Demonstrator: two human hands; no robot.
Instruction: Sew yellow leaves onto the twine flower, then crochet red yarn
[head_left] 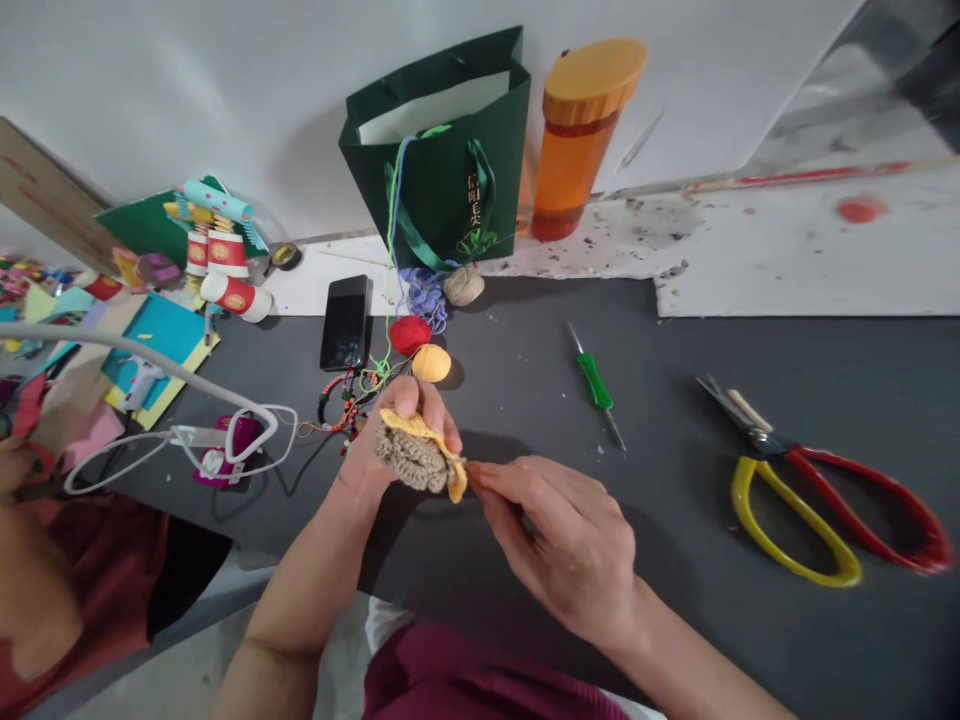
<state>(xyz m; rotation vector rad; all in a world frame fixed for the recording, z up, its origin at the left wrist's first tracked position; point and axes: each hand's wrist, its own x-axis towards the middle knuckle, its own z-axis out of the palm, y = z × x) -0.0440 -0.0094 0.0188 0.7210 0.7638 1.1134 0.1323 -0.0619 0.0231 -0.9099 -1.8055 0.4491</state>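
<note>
My left hand (390, 440) is closed around a small crocheted piece (420, 455), beige-brown with a yellow edge, held just above the dark table (525, 560). My right hand (562, 540) pinches at the yellow edge on the piece's right side; what the fingertips hold is too small to make out. Just beyond the hands lie a red crocheted ball (409, 335), a yellow one (431, 363) and a beige yarn ball (463, 286).
A green-handled crochet hook (596, 383) lies right of the balls. Red-and-yellow scissors (817, 500) sit far right. A black phone (346, 322), a green paper bag (442, 170), an orange bottle (577, 140), a white cable (172, 440) and paper crafts (217, 255) are behind and left. Another person's sleeve (45, 560) is at left.
</note>
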